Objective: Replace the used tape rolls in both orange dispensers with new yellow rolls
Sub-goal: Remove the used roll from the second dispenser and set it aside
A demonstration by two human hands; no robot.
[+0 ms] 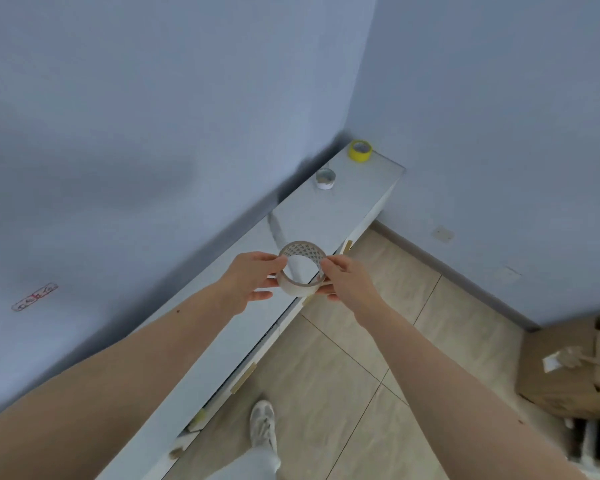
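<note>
Both hands hold one pale tape roll (302, 268) in the air, above the edge of a long white cabinet (357, 202). The left hand (253, 277) grips the roll on its left side, with fingers and thumb curled around the rim. The right hand (343, 277) pinches the right side in the same way. This roll is nearly only a core, with a lattice pattern inside, so I judge it is a used roll that is already out of a dispenser.

On the cabinet top, near the corner of the wall, a yellow roll (360, 150) stands alone. A small white roll (325, 178), also looking used, stands nearer to the person, well apart from the yellow one.

No orange dispenser is visible here, so I cannot tell whether any new roll is already mounted. At least one yellow roll is not yet installed, so the task seems only partly done. A cardboard box (568, 368) sits on the tiled floor at the right.
</note>
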